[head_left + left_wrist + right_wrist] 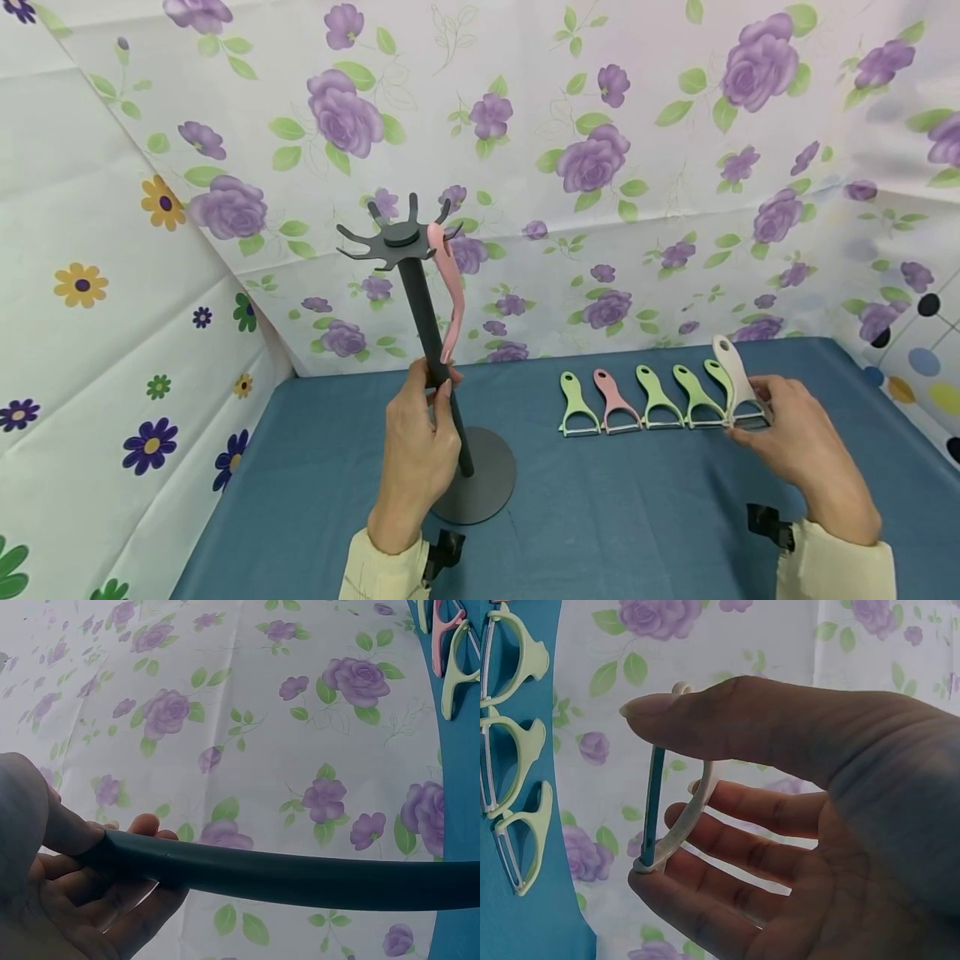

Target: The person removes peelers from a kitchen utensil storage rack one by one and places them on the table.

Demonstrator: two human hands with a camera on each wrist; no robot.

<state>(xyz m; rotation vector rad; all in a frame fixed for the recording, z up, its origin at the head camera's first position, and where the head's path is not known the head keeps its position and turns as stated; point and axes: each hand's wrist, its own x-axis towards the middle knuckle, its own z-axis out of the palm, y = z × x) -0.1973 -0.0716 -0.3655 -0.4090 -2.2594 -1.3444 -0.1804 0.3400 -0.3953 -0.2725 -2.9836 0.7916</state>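
My left hand [422,442] grips the dark pole [423,308] of a hanging rack, thumb and fingers around it, also seen close up in the left wrist view. The rack's top [401,237] has several hooks, and a pink peeler [452,292] hangs from one on the right side. With thumb and fingers, my right hand [806,442] holds a white peeler [735,367] by the sides of its blade end, handle pointing up. In the right wrist view the peeler's blade [653,799] spans between thumb and fingertips.
Left of the right hand a row of peelers lies on the blue table [600,508]: several green ones, such as the leftmost green peeler [571,392], and a pink peeler [609,390]. The rack's round base [487,483] stands on the table. A flowered cloth [525,167] hangs behind.
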